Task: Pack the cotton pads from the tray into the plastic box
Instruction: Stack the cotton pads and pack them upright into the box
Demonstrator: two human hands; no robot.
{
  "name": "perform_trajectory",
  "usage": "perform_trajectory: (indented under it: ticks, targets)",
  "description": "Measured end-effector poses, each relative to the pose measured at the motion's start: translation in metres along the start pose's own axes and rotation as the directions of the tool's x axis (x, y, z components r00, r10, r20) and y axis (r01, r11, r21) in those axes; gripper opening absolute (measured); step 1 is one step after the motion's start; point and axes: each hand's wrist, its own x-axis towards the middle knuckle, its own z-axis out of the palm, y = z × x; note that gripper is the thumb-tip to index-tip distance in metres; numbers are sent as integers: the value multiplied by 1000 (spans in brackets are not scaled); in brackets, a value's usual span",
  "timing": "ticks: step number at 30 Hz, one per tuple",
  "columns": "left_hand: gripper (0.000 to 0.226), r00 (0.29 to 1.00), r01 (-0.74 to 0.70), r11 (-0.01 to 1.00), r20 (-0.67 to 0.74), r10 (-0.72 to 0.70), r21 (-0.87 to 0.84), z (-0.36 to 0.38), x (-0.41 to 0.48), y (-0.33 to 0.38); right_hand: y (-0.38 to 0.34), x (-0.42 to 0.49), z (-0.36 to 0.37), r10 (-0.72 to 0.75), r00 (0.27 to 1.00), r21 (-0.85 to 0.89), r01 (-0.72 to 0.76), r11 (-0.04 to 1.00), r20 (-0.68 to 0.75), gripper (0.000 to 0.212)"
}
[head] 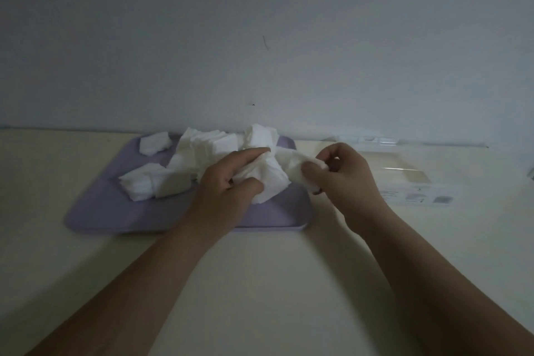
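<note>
Dim grey wall (260,37) fills the upper half of the frame, and a pale table (260,269) runs across the lower half. Left of centre on the table lies a lilac tray (115,211). To its right, at the middle right of the frame, sits the clear plastic box (404,170). I see no pads in it, and I cannot tell how its lid stands.

Most of the cotton pads (208,144) are heaped loosely over the far and middle part of the tray, so the packing looks barely begun. A small clump lies apart at the tray's upper left corner.

The risk I judge greatest is spilling. The pads are light, soft and unbound, so a large handful carried over the bare table between tray and box could shed some on the way. Squeezed pads may also go in crumpled and waste room. The box looks light enough to slide if a hand pushes against its wall. Low light makes its clear rim hard to pick out.

The left hand (228,182) is over the right part of the tray. Its fingers and thumb are curled round a thick, rumpled bunch (268,179) of pads. The right hand (346,179) is just past the tray's right edge, between tray and box. It pinches a smaller wad (303,173) between thumb and bent fingers. The bunch and the wad seem to touch, though blur leaves that unsure.
</note>
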Motion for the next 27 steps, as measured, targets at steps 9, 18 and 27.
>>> perform_trajectory:
  ticks: [9, 18, 27]
  targets:
    - [28, 994, -79, 989, -63, 87, 126, -2, 3, 6, 9, -5, 5, 17, 995, 129, -29, 991, 96, 22]
    - [33, 994, -88, 993, -80, 81, -85, 4, 3, 14, 15, -7, 9, -59, 996, -4, 60, 998, 64, 23]
    - [45, 966, 257, 913, 79, -245, -316, -8, 5, 1, 16, -6, 10, 14, 998, 199, -26, 980, 60, 26]
